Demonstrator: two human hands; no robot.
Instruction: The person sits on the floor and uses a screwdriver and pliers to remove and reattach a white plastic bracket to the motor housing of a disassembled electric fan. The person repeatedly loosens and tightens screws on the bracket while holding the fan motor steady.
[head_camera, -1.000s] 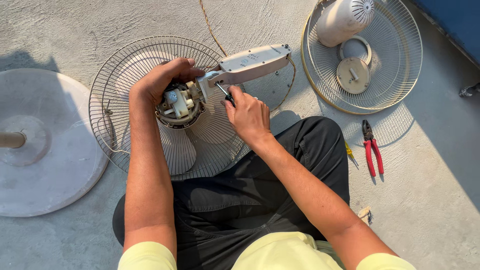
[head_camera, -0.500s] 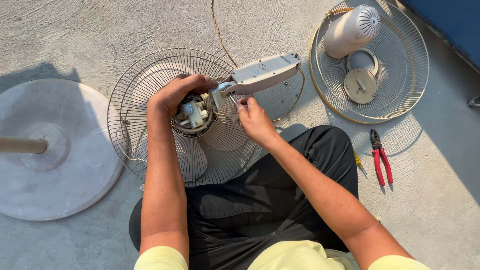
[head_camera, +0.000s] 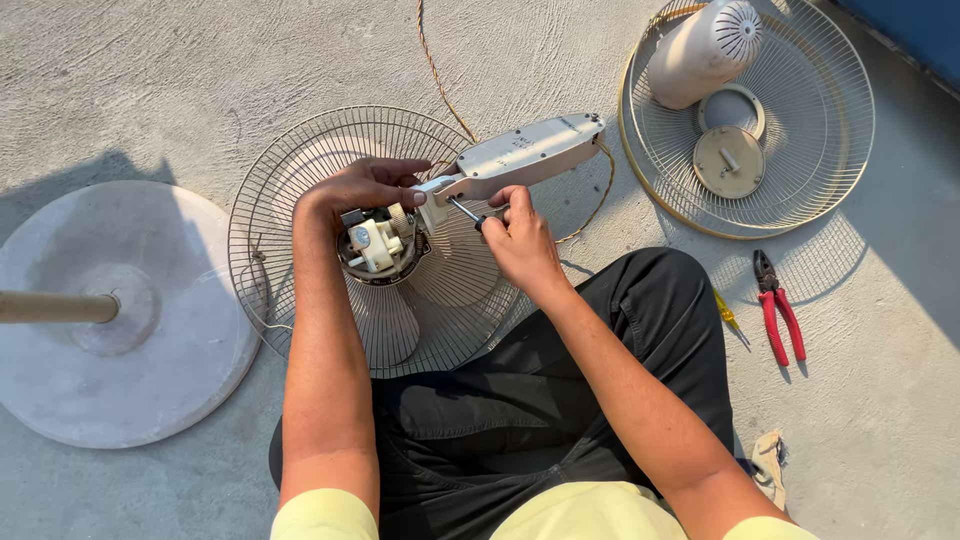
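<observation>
My left hand (head_camera: 365, 185) grips the top of a bare fan motor (head_camera: 378, 245) that rests on a wire rear guard (head_camera: 290, 190) with translucent blades (head_camera: 440, 275) under it. A grey control neck (head_camera: 525, 150) juts from the motor toward the upper right. My right hand (head_camera: 520, 235) is closed on a screwdriver (head_camera: 468, 213) whose tip points at the joint between neck and motor.
A round white fan base (head_camera: 160, 390) with its pole (head_camera: 50, 306) lies at the left. At the upper right a second wire guard (head_camera: 830, 120) holds a beige motor cover (head_camera: 705, 45) and a round cap (head_camera: 728, 160). Red pliers (head_camera: 775, 305) and a yellow tool (head_camera: 725, 312) lie on the concrete.
The view has shifted, so everything sits further right and lower. My right hand has moved a little with the screwdriver at the joint. My left hand stays on the motor.
</observation>
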